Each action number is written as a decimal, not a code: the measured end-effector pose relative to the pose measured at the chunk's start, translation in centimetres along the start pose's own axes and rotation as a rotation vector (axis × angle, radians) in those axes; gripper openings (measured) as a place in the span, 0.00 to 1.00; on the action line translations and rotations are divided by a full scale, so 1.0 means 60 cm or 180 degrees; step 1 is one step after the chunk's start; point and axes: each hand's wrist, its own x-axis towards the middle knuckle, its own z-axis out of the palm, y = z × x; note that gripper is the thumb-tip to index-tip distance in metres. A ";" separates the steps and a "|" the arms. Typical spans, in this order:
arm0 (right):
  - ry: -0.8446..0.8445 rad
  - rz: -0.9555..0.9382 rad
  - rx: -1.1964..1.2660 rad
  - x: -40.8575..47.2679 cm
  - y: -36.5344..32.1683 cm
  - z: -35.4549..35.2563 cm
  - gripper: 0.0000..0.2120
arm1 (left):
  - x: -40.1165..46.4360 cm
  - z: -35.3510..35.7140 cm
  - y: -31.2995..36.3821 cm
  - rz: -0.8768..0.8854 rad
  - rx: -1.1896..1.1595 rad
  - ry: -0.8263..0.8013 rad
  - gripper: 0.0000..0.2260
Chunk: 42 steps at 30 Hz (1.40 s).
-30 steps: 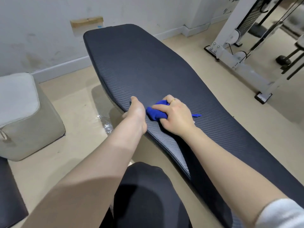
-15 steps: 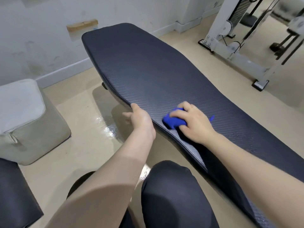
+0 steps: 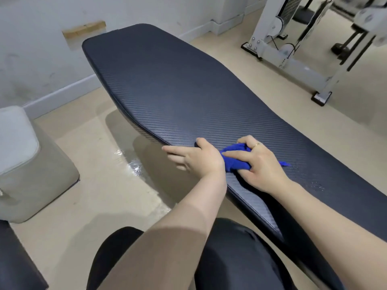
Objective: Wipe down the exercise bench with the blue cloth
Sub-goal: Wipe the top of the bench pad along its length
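just one blue cloth (image 3: pixel 236 159), one bench (image 3: pixel 178 91), two hands (image 3: pixel 262 164)

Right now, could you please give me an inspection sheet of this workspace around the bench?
Surface: dark textured bench pad; droplets near the right hand.
Job's things: bunched blue cloth on the pad, under the right hand.
Clutter: grey padded stool on the floor, left of the bench.
Hands: left hand holds the pad's near edge, thumb on top; right hand, wearing a ring, grips the cloth.
Cables: black cables on the white machine frame, clear of the bench.
Surroundings: glossy patch on the beige floor; scuffed white wall.
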 end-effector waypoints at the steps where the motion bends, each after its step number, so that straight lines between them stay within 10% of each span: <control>1: -0.0074 -0.0002 0.0018 0.003 0.008 0.000 0.23 | 0.001 0.005 0.000 0.0018 0.0105 0.0115 0.37; 7: 0.0472 0.0871 -0.0299 0.140 0.061 0.004 0.19 | 0.003 0.016 -0.007 0.0093 0.0295 0.0385 0.38; 15: 0.0119 0.0064 0.0223 0.018 0.068 -0.018 0.20 | -0.001 0.023 -0.005 0.0218 0.0347 0.0544 0.38; 20: 0.0480 0.0827 -0.0373 0.143 0.121 -0.018 0.20 | 0.001 0.028 -0.012 0.0306 0.0278 0.0674 0.37; 27: -0.0067 -0.0274 0.0150 0.001 0.113 -0.035 0.21 | -0.013 0.028 -0.013 0.0560 0.0087 0.0798 0.35; 34: 0.0414 0.0968 0.0073 0.133 0.174 -0.037 0.23 | -0.037 0.026 -0.045 0.1924 0.0967 0.0842 0.28; 42: 0.0148 0.0220 0.0226 0.102 0.226 -0.057 0.21 | -0.086 0.032 -0.113 0.1993 0.1898 0.0362 0.34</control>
